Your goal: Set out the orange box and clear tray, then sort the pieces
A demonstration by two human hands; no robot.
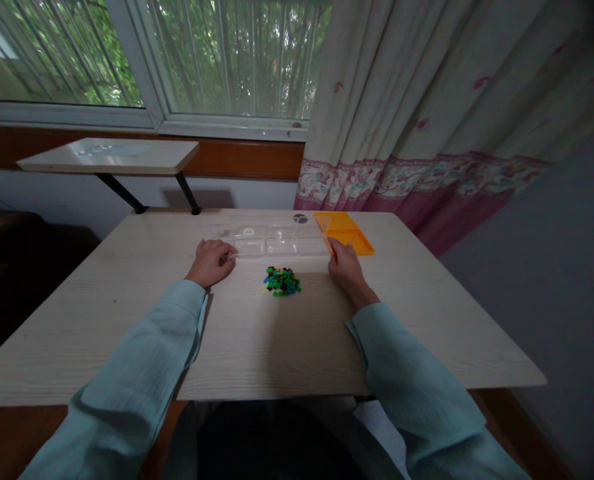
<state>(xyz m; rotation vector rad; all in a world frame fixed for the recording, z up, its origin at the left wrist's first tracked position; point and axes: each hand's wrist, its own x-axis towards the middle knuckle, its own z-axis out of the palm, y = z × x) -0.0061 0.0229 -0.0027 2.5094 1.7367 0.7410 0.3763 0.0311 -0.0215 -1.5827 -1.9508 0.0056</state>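
A clear plastic box (271, 240) with several compartments lies on the pale wooden table (127, 313). My left hand (211, 261) rests curled at the box's left front corner, fingers touching its edge. My right hand (344, 263) grips the right front corner, where an orange lid (347, 233) is hinged open to the right. Between my hands, just in front of the box, sits a small heap of green, blue and black pieces (282, 281). Both arms wear light teal sleeves.
A small white shelf (111, 155) on black brackets juts out under the window behind the table. A floral curtain (427, 133) hangs at the right. A small dark round thing (300, 218) lies behind the box.
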